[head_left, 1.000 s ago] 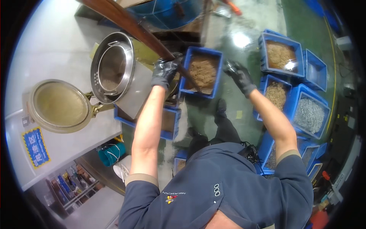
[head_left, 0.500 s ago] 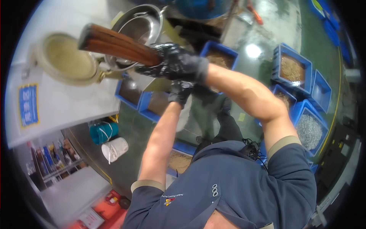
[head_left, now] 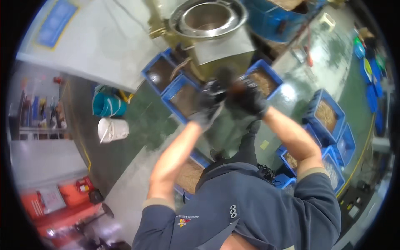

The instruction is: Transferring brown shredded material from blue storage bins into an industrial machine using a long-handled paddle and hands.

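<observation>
I grip a dark wooden handle (head_left: pixel 232 85) with both gloved hands, left hand (head_left: pixel 211 96) and right hand (head_left: pixel 248 99) closed around it, above the blue crates (head_left: pixel 182 98), and next I judge it needs careful aiming

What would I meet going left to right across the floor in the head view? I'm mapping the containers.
Teal bucket → white bucket → blue bin by the gloved left hand → right hand → blue bin of brown material.
</observation>
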Demonstrator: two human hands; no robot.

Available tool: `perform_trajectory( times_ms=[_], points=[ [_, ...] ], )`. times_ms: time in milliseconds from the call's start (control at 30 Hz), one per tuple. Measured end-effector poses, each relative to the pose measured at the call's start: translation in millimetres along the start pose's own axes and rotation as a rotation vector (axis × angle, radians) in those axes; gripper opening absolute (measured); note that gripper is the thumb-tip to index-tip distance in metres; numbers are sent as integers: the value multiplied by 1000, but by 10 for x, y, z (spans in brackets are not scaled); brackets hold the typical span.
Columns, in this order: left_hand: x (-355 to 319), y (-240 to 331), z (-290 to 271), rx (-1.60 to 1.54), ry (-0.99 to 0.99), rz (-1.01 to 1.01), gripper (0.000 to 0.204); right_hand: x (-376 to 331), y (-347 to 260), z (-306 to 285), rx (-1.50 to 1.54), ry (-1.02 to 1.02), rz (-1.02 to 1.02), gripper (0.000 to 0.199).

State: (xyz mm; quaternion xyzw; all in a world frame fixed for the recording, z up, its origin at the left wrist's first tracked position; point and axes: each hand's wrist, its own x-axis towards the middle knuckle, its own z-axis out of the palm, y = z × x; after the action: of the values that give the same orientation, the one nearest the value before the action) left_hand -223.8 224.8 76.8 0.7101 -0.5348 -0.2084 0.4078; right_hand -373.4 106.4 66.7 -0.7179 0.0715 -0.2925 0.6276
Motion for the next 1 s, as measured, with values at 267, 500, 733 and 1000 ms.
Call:
perform_trajectory(
  times_ms=[267, 500, 733, 1000],
  points=[
    [-677, 1206, -1242, -867, 95, -10, 40, -390, 280, 841, -492, 41, -223, 36],
    [-1097, 1311, -1217, -264, 22, -234, 19, -445, 330, 1208, -387, -112, -175, 36],
    [-1228, 1456, -1230, -145, -203, -404, 21, -536, 112, 1283, -440, -99, -330, 28],
    [-984, 1492, -1072, -62, -138, -205, 22, -470, 275, 1027, -309, -340, -113, 42]
  ],
)
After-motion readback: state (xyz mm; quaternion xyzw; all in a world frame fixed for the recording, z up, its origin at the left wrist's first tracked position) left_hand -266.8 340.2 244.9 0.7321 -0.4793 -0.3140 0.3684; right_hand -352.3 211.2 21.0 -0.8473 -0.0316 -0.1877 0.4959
